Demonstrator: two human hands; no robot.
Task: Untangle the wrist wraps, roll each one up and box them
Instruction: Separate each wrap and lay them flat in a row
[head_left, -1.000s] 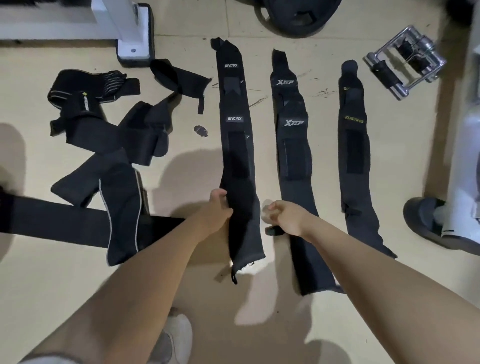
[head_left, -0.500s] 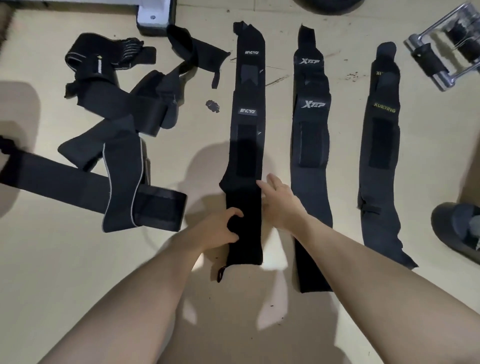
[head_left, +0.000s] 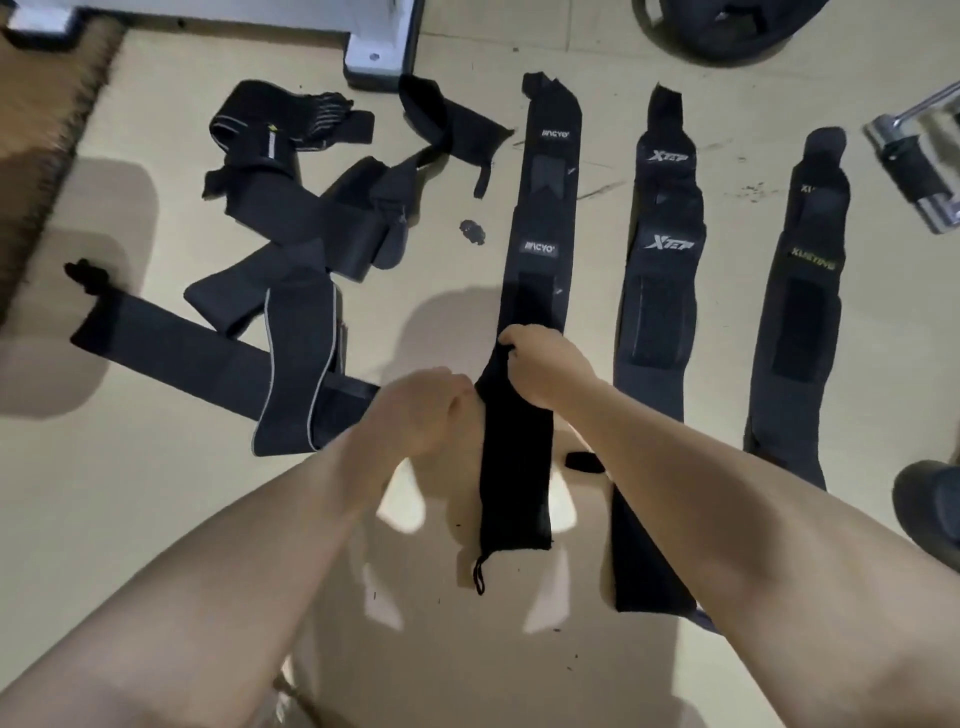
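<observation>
The wrist wrap (head_left: 540, 249) you were working on lay flat on the floor (head_left: 156, 519), its long axis running near to far, straight out ahead of you between your two forearms. Its near end, with a thin loop (head_left: 479, 574) hanging off one corner, sat closest to you, nearer than either hand. Your right hand (head_left: 543, 366) had its fingers curled over the strip about midway along, gripping the fabric from above; your left hand (head_left: 423, 410) was bunched against the strip's left edge just nearer, though whether it pinched the cloth or merely pressed beside it you could not tell from this view. The two hands were close together, almost touching. The wrap was black, with two pale brand labels and a darker fastening patch toward the far half; the near half looked plain and limp. I would judge that rolling should start from the near end, so both hands would have to come back toward you. To the right lay two more straightened wraps (head_left: 665, 291), side by side; to the far left a tangled heap (head_left: 291, 249) remained unsorted.
</observation>
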